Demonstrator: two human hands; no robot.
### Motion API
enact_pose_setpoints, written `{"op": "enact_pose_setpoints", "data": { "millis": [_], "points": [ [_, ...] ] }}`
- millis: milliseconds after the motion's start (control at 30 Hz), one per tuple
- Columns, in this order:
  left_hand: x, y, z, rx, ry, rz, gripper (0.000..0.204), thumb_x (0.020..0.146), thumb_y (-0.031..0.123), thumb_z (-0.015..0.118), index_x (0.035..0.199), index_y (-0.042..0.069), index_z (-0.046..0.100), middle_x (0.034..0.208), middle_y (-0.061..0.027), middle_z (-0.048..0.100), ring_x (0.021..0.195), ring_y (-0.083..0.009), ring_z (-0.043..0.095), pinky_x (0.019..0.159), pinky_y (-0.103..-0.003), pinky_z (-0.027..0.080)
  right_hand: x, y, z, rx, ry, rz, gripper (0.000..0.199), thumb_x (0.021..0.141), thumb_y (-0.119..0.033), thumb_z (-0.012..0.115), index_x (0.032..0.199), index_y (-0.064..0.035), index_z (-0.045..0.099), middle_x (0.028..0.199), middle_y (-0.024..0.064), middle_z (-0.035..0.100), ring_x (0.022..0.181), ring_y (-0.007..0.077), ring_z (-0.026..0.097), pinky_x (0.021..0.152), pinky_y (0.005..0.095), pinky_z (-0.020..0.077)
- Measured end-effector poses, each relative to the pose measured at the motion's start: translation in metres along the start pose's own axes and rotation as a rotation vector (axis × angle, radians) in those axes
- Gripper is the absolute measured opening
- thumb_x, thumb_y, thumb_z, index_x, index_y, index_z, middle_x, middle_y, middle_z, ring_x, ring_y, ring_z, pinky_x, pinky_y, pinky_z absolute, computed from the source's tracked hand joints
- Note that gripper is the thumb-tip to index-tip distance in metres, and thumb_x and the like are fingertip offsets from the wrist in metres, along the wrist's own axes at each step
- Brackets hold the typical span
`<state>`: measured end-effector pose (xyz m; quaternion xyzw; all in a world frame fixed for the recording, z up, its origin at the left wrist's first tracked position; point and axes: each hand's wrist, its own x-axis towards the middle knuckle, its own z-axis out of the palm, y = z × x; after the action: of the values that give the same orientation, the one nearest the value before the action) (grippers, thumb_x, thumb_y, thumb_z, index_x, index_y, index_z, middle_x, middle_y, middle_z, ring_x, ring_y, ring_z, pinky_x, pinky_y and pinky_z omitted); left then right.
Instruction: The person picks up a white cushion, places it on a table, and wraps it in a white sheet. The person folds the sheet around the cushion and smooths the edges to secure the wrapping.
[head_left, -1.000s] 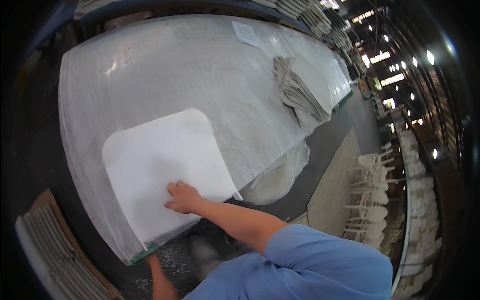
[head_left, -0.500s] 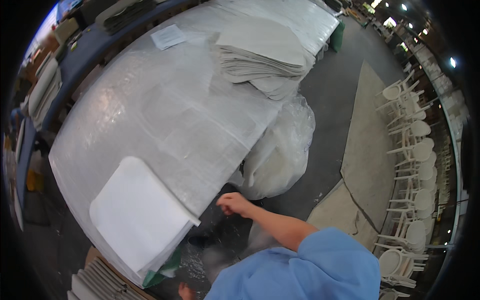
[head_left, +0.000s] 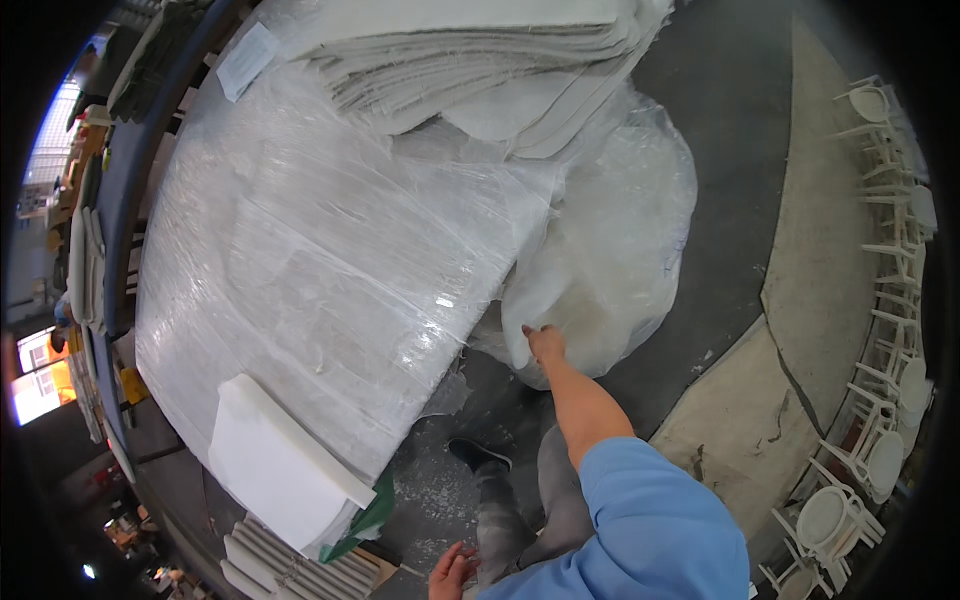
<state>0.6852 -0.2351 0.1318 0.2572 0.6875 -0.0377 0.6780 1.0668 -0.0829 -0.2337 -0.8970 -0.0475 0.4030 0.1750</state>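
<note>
My right hand (head_left: 545, 343) reaches forward over the near side of a large clear plastic bag (head_left: 640, 210) with pale material inside. Its fingers are bent together at the bag's edge; whether they grip anything is too small to make out. Low in the view, my left hand (head_left: 453, 572) hangs near my leg, fingers loosely curled and apart, holding nothing. To the left lies a broad block wrapped in clear film (head_left: 300, 260). On its near corner rests a white sheet stack (head_left: 275, 465) with rounded corners. A thick stack of off-white felt-like pieces (head_left: 450, 70) lies at its far end.
Grey ribbed pieces (head_left: 275, 560) sit below the wrapped block, beside a bit of green plastic (head_left: 365, 525). My shoe (head_left: 480, 453) is on the dark floor between block and bag. Flattened cardboard-like sheets (head_left: 740, 400) cover floor at the right, with rows of white chairs (head_left: 825, 515) beyond.
My right arm has stretched forward from beside the wrapped block to the plastic bag. My left hand shows more fully. The view has turned and come closer to the bag and felt-like stack.
</note>
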Motion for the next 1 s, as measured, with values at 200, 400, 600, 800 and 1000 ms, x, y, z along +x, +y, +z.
{"op": "enact_pose_setpoints", "data": {
  "millis": [200, 400, 600, 800, 1000],
  "points": [
    [0.0, 0.009, -0.004, -0.078, 0.238, -0.049, 0.042, 0.105, 0.03, 0.061, 0.134, -0.001, 0.062, 0.121, -0.0114, 0.071, 0.099, -0.0201, 0.07, 0.088, -0.033, 0.055, 0.048, 0.002, -0.018, -0.029, 0.148, -0.229, 0.047, 0.094, -0.041, 0.07, 0.104, 0.0049, 0.071, 0.094, 0.0214, 0.075, 0.076, 0.0325, 0.073, 0.068, 0.0423, 0.057],
    [-0.022, 0.002, 0.019, 0.584, 0.154, -0.164, 0.04, 0.099, 0.033, 0.064, 0.131, 0.009, 0.066, 0.121, -0.0208, 0.07, 0.108, -0.0323, 0.07, 0.094, -0.045, 0.053, -0.032, -0.01, -0.15, 1.104, -0.707, 0.079, 0.038, 0.103, -0.033, 0.06, 0.122, -0.0003, 0.065, 0.113, 0.0128, 0.074, 0.094, 0.0267, 0.073, 0.087, 0.043, 0.0577],
    [0.04, 0.095, 0.108, 0.796, 0.013, 0.654, 0.094, 0.084, 0.037, 0.081, 0.158, 0.004, 0.033, 0.153, -0.0276, 0.043, 0.141, -0.044, 0.044, 0.114, -0.047, 0.04, -0.078, -0.014, -0.261, 1.251, -0.753, 0.169, 0.046, 0.101, -0.032, 0.063, 0.128, 0.0043, 0.062, 0.114, 0.0156, 0.073, 0.099, 0.0275, 0.072, 0.093, 0.0415, 0.0571],
    [0.032, 0.195, 0.246, 1.143, 0.054, 1.127, 0.102, 0.08, 0.031, 0.084, 0.159, 0.001, 0.027, 0.154, -0.0336, 0.037, 0.141, -0.0478, 0.041, 0.114, -0.048, 0.039, -0.102, -0.047, -0.259, 1.358, -0.702, 0.162, 0.041, 0.098, -0.027, 0.064, 0.122, 0.0057, 0.064, 0.114, 0.0174, 0.072, 0.099, 0.0266, 0.07, 0.09, 0.0395, 0.0572],
    [0.066, 0.221, 0.23, 0.737, 0.033, 1.181, 0.061, 0.091, 0.008, 0.066, 0.147, -0.002, 0.044, 0.134, -0.0253, 0.057, 0.12, -0.0389, 0.06, 0.1, -0.04, 0.05, -0.152, -0.088, -0.275, 1.551, -0.644, 0.155, 0.039, 0.101, -0.038, 0.061, 0.118, -0.003, 0.064, 0.109, 0.0107, 0.071, 0.096, 0.0248, 0.068, 0.09, 0.0413, 0.0553]
  ]
}}
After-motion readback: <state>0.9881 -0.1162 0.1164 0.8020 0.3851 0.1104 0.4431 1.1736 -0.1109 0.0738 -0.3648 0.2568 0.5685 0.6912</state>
